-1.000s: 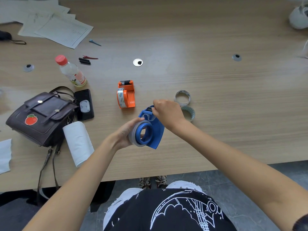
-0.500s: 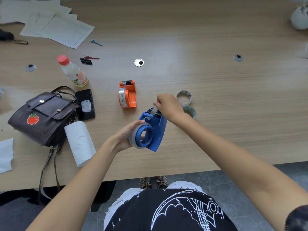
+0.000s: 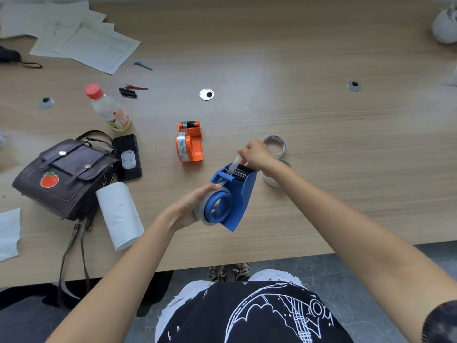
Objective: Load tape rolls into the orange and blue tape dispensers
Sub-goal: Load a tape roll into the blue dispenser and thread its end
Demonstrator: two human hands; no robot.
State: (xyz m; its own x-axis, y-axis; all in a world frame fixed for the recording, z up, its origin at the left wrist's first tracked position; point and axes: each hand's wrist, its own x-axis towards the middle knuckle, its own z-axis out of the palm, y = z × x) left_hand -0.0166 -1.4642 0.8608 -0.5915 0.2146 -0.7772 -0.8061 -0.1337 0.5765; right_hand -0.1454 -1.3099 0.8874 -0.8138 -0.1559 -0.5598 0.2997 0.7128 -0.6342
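A tape roll (image 3: 201, 214) is seen on the round hub of the blue dispenser (image 3: 241, 194), just below the middle of the frame. The dispenser is held up over the table (image 3: 321, 144), tilted. The roll is gripped by the left hand (image 3: 190, 209), with the fingers curled round its side. A clear strip of tape (image 3: 233, 165) is pulled up past the black roller at the dispenser's top. Its end is pinched by the right hand (image 3: 256, 154).

The orange dispenser (image 3: 190, 144) is set on the table above the middle, and a roll is already loaded in it.

Two more rolls are seen right of the middle. The far roll (image 3: 275, 143) is partly covered by the right hand. The near roll (image 3: 272, 179) is mostly hidden under the right wrist.

A brown bag (image 3: 61, 177) is shut at the left, so its inside cannot be seen. A bottle (image 3: 108, 108), a phone (image 3: 127, 157) and a white paper roll (image 3: 120, 214) are placed near it. Papers (image 3: 91, 45) are spread at the upper left. A white thing (image 3: 445, 23) is cut off at the upper right edge and cannot be made out.
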